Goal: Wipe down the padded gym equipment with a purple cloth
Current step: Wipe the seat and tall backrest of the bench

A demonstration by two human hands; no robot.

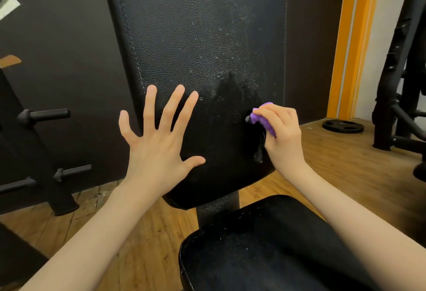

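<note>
One black padded backrest (196,48) is seen filling the upper centre of the frame, tilted back, and one padded seat (265,249) is seen at the lower right. Pale dust is spread over the backrest's right half; a darker, cleaner patch is visible just left of the purple cloth (264,117). The cloth is bunched and is gripped by the curled fingers of the right hand (282,129) against the backrest near its right edge, right of centre in the frame. The left hand (159,136) is held with all five fingers spread wide over the lower left part of the backrest; whether the palm is touching cannot be told. One weight plate (343,126) is lying on the wooden floor (334,175) at the right. Three pegs of a rack (46,115) are counted at the left.
</note>
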